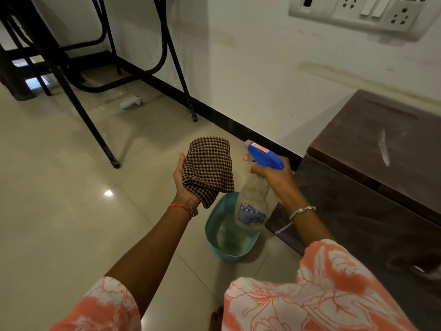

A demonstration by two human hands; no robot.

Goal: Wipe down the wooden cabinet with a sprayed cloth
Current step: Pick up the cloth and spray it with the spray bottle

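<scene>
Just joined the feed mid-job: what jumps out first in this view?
Centre frame, the left hand holds a folded checked cloth, and the right hand grips a spray bottle, its blue nozzle pointed toward the cloth. Below them a teal basin sits on the floor beside the dark wooden cabinet at right, whose top shows a pale smear.

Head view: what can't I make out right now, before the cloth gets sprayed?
Spray bottle: the fill level is unreadable through its clear body, and the label print is too small.
Left hand: its fingers are hidden behind the cloth it holds.
Cabinet: cut off by the right edge; the sleeve covers its lower front.
Basin: partly behind the spray bottle; unclear whether it holds water.
</scene>
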